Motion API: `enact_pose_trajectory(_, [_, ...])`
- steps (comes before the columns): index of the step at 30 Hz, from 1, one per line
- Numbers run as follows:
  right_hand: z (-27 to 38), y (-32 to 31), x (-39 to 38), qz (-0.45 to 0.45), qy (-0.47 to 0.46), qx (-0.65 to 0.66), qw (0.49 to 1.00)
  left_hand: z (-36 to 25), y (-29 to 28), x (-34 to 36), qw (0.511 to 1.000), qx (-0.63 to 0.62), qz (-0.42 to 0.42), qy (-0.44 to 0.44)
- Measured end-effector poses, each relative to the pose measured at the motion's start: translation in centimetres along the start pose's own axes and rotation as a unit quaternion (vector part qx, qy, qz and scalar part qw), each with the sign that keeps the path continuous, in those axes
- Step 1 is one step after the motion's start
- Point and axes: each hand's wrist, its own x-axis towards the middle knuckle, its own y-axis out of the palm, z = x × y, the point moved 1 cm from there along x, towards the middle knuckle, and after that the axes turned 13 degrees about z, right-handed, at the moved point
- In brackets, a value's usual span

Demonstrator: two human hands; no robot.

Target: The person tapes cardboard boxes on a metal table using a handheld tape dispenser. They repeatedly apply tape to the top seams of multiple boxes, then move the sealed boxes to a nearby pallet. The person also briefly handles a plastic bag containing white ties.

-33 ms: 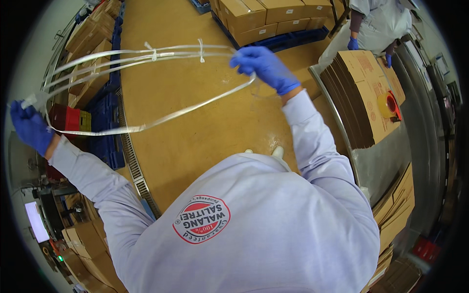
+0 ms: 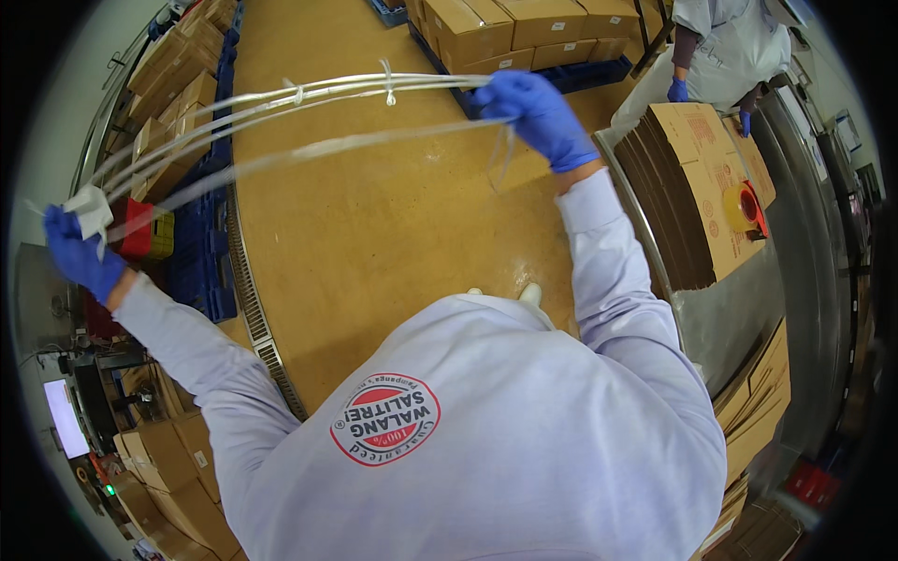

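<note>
Both of my hands wear blue gloves and my sleeves are white. My left hand (image 2: 79,252) is stretched far out to the left and grips one end of a bundle of long white plastic straps (image 2: 309,103), together with a crumpled white wad. My right hand (image 2: 538,112) is raised ahead of me and is closed on the other end. The straps run taut between my hands above the tan floor. Two small ties bind the upper strands, and a clear loose end hangs below my right hand.
To my right a stack of flat cardboard boxes (image 2: 692,187) with a red tape dispenser (image 2: 744,206) lies on a steel table. Another person (image 2: 730,47) in white stands beyond it. Cartons on a blue pallet (image 2: 505,33) are ahead. Blue pallets (image 2: 201,252) and a floor drain grating (image 2: 248,299) lie to my left.
The lowest strap, which sagged in a wide loop, is now pulled nearly straight. My right hand has shifted slightly up and to the right.
</note>
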Motion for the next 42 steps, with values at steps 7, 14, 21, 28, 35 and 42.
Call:
enact_pose_trajectory(7, [7.4,-3.9,-0.3,-0.049,-0.164,0.126,0.977,17.9,4.7,-23.7,0.934,-0.275,0.025,-0.228])
enact_pose_trajectory(14, [15.3,-3.1,-0.6,-0.261,-0.283,0.174,0.906,24.4,16.5,-40.6,0.762,-0.481,0.144,-0.409])
enact_pose_trajectory(21, [20.5,-4.7,-6.8,-0.235,-0.282,-0.072,0.927,29.5,17.3,-46.5,0.702,-0.053,0.23,-0.672])
enact_pose_trajectory(28, [17.1,-3.4,-8.7,-0.38,-0.268,-0.162,0.871,8.8,40.0,-40.4,0.733,-0.177,0.648,-0.108])
enact_pose_trajectory(35, [16.1,-3.1,-16.2,-0.485,-0.311,-0.204,0.792,-3.6,52.7,-49.1,0.496,-0.334,0.772,-0.215])
enact_pose_trajectory(42, [13.6,0.1,-41.3,-0.682,-0.212,-0.445,0.539,-6.4,55.3,-53.6,0.424,-0.384,0.768,-0.286])
